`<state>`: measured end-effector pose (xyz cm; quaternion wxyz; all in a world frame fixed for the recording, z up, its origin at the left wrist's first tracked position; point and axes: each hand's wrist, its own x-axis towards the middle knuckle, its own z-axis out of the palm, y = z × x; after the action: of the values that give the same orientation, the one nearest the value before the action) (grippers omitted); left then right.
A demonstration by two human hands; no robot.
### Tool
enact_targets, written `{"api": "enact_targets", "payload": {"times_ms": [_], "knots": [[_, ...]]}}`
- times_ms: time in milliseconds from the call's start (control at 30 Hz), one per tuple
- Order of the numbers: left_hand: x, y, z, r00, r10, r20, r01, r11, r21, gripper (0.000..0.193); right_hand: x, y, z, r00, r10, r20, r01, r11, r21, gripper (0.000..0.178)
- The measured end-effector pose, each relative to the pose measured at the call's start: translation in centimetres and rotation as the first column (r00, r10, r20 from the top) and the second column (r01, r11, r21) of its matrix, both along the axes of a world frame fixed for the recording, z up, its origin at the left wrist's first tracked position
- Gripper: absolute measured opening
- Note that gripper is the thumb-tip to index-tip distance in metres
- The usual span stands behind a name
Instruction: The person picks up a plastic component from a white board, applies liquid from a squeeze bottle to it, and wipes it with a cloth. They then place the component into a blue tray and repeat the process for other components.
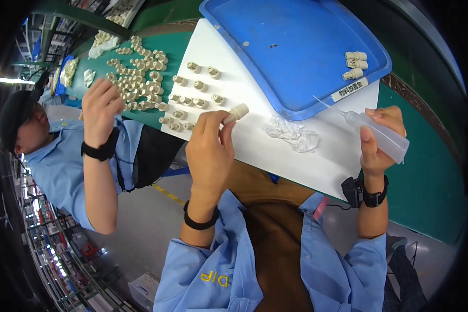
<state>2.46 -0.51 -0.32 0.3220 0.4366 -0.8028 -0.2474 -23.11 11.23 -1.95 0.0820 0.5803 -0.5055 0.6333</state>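
My left hand (pixel 209 156) pinches a small cream-coloured cylindrical plastic part (pixel 238 112) between thumb and fingers, above the white sheet (pixel 244 138). My right hand (pixel 374 158) is wrapped round a translucent squeeze bottle (pixel 390 139). A thin needle-like nozzle (pixel 325 102) on the bottle points left, over the near edge of the blue tray (pixel 296 52). Between my hands a crumpled white tissue (pixel 292 133) lies on the sheet. Several similar cream parts (pixel 199 86) stand in loose rows left of the tray. Three more parts (pixel 355 64) rest inside the tray at its right end.
On the green bench mat (pixel 177 44) at the left, many more cream parts (pixel 140 78) are crowded together. A co-worker in a blue shirt sits there, with one hand (pixel 103 101) raised near them. A black device (pixel 352 191) with a cable is by my right wrist.
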Motion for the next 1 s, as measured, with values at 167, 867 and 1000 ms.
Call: {"api": "enact_targets", "payload": {"times_ms": [167,867,1000], "knots": [[-1.5,-3.1,-0.3,0.927,0.049,0.371,0.076,0.945,-0.317,0.017,-0.1,0.0,0.4,1.000,-0.019,-0.010,0.019,1.000,0.025,0.026],[-20.4,-2.1,0.0,0.864,-0.379,0.331,0.398,0.917,0.011,0.022,-6.2,0.3,-0.7,0.837,-0.480,0.264,0.525,0.840,-0.137,0.021],[-23.6,-2.1,-2.3,0.831,-0.340,0.441,0.326,0.939,0.110,0.022,-6.9,0.5,-1.0,0.818,-0.497,0.291,0.548,0.827,-0.128,0.021]]}}
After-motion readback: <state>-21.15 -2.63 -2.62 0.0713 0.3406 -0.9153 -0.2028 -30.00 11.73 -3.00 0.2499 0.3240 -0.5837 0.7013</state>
